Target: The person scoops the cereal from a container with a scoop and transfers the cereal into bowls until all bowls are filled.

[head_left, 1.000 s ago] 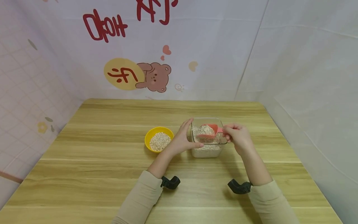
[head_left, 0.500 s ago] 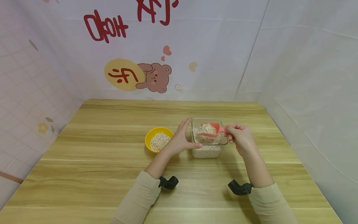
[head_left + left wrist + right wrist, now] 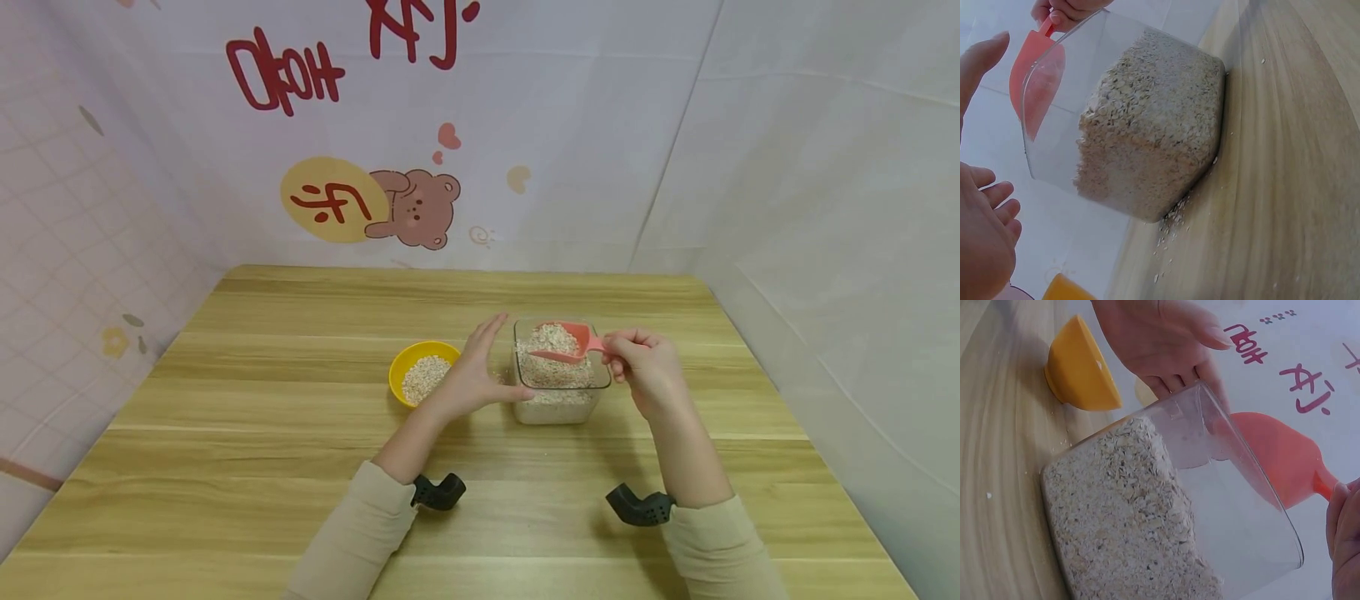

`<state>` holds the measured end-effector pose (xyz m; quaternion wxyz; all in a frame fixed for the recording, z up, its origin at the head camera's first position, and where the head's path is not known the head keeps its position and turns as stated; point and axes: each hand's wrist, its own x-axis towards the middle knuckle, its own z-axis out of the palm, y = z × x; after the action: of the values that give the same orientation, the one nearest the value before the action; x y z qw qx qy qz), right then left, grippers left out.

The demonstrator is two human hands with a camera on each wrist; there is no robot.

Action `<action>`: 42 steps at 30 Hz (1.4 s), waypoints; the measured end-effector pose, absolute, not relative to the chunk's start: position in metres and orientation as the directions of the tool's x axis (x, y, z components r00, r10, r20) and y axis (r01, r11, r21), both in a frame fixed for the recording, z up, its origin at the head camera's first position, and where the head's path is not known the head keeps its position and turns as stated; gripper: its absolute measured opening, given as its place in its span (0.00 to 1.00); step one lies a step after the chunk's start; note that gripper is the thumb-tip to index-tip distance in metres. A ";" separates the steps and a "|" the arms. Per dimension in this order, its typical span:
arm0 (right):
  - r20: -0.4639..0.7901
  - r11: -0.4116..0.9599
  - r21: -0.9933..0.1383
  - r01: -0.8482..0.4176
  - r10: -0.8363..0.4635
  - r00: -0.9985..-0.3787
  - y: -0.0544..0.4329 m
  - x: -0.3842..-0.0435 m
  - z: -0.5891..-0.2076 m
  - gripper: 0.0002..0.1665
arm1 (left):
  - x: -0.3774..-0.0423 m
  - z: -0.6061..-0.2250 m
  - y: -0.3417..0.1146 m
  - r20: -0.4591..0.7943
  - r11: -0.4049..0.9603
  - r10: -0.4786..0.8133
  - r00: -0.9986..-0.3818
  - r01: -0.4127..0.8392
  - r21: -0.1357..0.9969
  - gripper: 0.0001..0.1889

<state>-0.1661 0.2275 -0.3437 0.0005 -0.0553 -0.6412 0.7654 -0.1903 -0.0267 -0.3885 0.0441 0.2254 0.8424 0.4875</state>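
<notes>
Over the container (image 3: 557, 412), hold the heaped pink scoop (image 3: 582, 337) level against spills, pinching with the right hand (image 3: 647, 367), with the left hand (image 3: 467, 382) spread at the container's left.

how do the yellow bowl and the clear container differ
The yellow bowl is opaque; the clear container is see-through. The bowl is round; the container is boxy. The bowl is lower and smaller than the container. Both stand upright on the table and hold pale flakes.
</notes>
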 end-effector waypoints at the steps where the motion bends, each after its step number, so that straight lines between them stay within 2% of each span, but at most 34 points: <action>1: -0.082 -0.181 -0.981 0.068 0.073 -0.994 0.227 -0.166 -0.343 0.10 | -0.190 -0.388 -0.028 0.144 0.424 0.420 -0.896 0.334 0.842 0.63; 15: -0.063 -0.236 -0.971 0.046 0.066 -0.996 0.211 -0.165 -0.341 0.14 | -0.183 -0.384 -0.052 0.167 0.411 0.407 -0.898 0.343 0.845 0.61; 20: -0.071 -0.260 -0.964 0.054 0.057 -0.996 0.203 -0.165 -0.339 0.14 | -0.181 -0.384 -0.063 0.164 0.444 0.392 -0.905 0.342 0.828 0.61; 37: -0.077 -0.247 -0.967 0.067 0.028 -0.997 0.173 -0.165 -0.340 0.13 | -0.178 -0.387 -0.103 0.148 0.461 0.353 -0.924 0.310 0.832 0.63; 42: -0.085 -0.256 -0.963 0.079 0.009 -0.996 0.165 -0.165 -0.341 0.07 | -0.177 -0.391 -0.114 0.146 0.467 0.348 -0.926 0.306 0.829 0.63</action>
<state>-0.1655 0.1653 -0.3405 -0.0221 -0.0364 -0.6094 0.7917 -0.1775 -0.1139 -0.3907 0.0219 0.1911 0.8563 0.4794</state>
